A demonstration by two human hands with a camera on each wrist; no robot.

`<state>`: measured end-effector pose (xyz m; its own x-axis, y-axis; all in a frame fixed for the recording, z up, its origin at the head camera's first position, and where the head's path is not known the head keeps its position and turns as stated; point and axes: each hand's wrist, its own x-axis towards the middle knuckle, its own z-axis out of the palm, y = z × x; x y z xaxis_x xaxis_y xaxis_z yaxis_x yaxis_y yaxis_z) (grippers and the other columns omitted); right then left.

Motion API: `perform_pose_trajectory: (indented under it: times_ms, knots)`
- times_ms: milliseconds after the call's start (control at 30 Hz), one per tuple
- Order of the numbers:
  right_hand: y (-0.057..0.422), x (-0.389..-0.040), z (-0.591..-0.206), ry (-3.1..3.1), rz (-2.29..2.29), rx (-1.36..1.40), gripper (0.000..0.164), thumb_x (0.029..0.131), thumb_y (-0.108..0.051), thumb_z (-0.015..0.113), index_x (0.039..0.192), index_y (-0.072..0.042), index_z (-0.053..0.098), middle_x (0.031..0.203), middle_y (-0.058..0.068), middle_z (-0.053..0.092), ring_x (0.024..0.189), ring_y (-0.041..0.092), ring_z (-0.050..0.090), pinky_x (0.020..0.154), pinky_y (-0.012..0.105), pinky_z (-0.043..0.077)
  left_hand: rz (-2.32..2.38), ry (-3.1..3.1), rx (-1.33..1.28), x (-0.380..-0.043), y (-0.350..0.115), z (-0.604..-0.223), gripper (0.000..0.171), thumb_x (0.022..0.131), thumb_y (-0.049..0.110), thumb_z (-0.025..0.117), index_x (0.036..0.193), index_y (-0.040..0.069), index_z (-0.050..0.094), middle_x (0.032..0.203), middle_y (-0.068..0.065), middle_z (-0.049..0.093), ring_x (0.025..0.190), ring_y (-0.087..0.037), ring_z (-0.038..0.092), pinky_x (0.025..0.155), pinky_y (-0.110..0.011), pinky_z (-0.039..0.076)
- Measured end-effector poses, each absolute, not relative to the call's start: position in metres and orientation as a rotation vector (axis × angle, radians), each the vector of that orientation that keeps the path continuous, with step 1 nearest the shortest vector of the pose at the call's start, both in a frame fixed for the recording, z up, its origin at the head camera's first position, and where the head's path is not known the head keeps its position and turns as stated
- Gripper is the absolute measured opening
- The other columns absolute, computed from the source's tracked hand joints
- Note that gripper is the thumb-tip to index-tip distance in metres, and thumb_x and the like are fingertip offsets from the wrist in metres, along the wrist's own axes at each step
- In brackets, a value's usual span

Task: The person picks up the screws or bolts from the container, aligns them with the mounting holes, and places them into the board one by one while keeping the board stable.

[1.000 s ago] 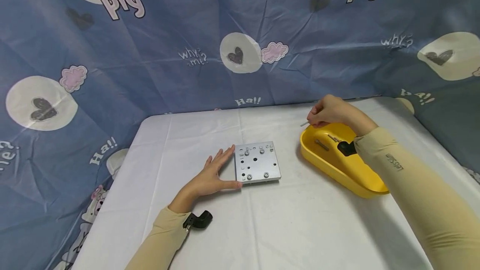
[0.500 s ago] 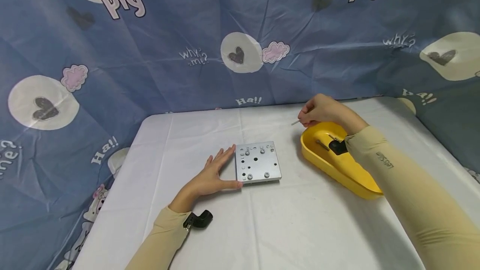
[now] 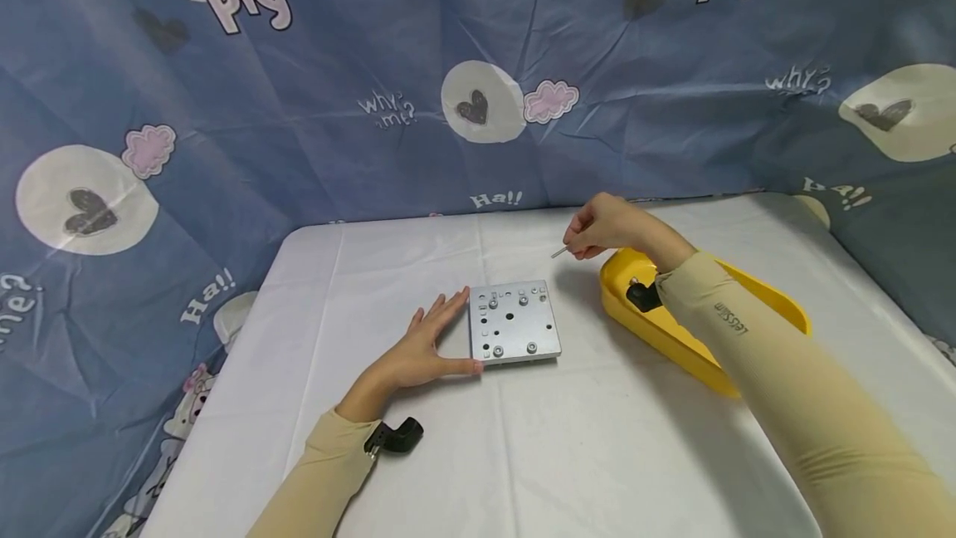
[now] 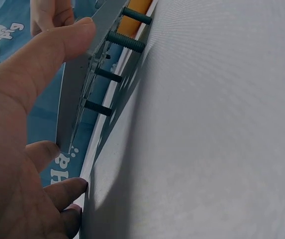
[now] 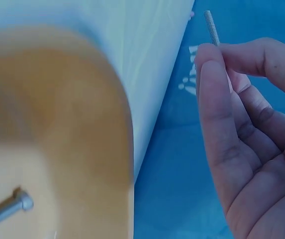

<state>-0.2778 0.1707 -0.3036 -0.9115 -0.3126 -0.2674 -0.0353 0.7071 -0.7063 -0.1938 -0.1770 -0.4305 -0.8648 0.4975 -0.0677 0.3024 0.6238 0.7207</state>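
A square silver metal plate [image 3: 515,324] with holes and several socket-head screws lies mid-table. In the left wrist view, threaded screw shanks [image 4: 127,42] stick out from its underside. My left hand [image 3: 418,355] rests at the plate's left side, thumb touching the front corner and index finger the back corner, fingers spread and fairly straight. Up and right of the plate, my right hand [image 3: 605,227] pinches a thin screw [image 5: 211,28] between thumb and index finger. Its threaded end points outward; its head is hidden by the fingers.
A yellow tray [image 3: 650,326] stands right of the plate, partly under my right forearm. In it lies another metal screw [image 5: 8,209], seen in the right wrist view. White cloth [image 3: 418,488] covers the table, and a blue printed curtain [image 3: 336,156] hangs behind it.
My right hand has moved left with the screw, from above the yellow tray's far end to a spot nearer the plate. The left hand and plate have stayed put.
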Motion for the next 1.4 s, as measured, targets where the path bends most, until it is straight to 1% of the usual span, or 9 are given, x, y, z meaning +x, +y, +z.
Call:
perform_pose_trajectory:
  times_ms: [200,433,533,800,1167,1400]
  knots:
    - [0.151,-0.281,-0.309,2.53,-1.022,-0.297,0.017,0.098,-0.009,0.077,0.109,0.004,0.077,0.089,0.008,0.078,0.079,0.015,0.075,0.084,0.031,0.068,1.085,2.586,0.662,-0.194,-0.177,-0.429,0.122,0.08,0.047,0.093,0.174,0.028,0.018,0.181,0.003,0.017,0.17,-0.032,0.001,0.136,-0.059,-0.011]
    - [0.128,-0.282,-0.315,2.492,-1.021,-0.366,0.014,0.096,-0.006,0.077,0.106,0.004,0.077,0.088,0.007,0.077,0.075,0.01,0.073,0.077,0.025,0.067,1.076,2.59,0.664,-0.195,-0.177,-0.428,0.121,0.081,0.047,0.093,0.174,0.028,0.018,0.181,0.002,0.017,0.17,-0.033,0.002,0.137,-0.059,-0.011]
    - [0.121,-0.282,-0.319,2.477,-1.022,-0.391,0.013,0.095,-0.003,0.076,0.105,0.005,0.077,0.087,0.006,0.077,0.073,0.009,0.073,0.076,0.024,0.067,1.07,2.592,0.665,-0.196,-0.177,-0.428,0.121,0.081,0.048,0.093,0.174,0.03,0.017,0.181,0.003,0.018,0.171,-0.032,0.002,0.137,-0.058,-0.01]
    - [0.103,-0.278,-0.327,2.482,-0.975,-0.449,0.007,0.094,-0.002,0.076,0.099,0.003,0.079,0.079,0.005,0.076,0.07,0.008,0.072,0.074,0.026,0.067,1.097,2.584,0.663,-0.193,-0.179,-0.431,0.121,0.081,0.046,0.093,0.174,0.028,0.018,0.181,0.002,0.018,0.17,-0.034,0.002,0.136,-0.06,-0.01]
    - [0.091,-0.276,-0.331,2.513,-0.893,-0.468,0.004,0.095,-0.003,0.076,0.093,-0.001,0.078,0.08,0.005,0.077,0.07,0.009,0.073,0.072,0.025,0.067,1.116,2.576,0.658,-0.193,-0.18,-0.432,0.121,0.08,0.046,0.094,0.174,0.026,0.019,0.181,0.001,0.02,0.17,-0.034,0.002,0.136,-0.061,-0.01]
    - [0.086,-0.277,-0.331,2.53,-0.86,-0.482,0.005,0.097,-0.006,0.076,0.094,-0.002,0.078,0.081,0.005,0.077,0.071,0.009,0.073,0.072,0.024,0.066,1.117,2.57,0.661,-0.194,-0.179,-0.43,0.121,0.081,0.045,0.094,0.174,0.027,0.019,0.181,0.003,0.019,0.171,-0.032,0.002,0.137,-0.059,-0.01]
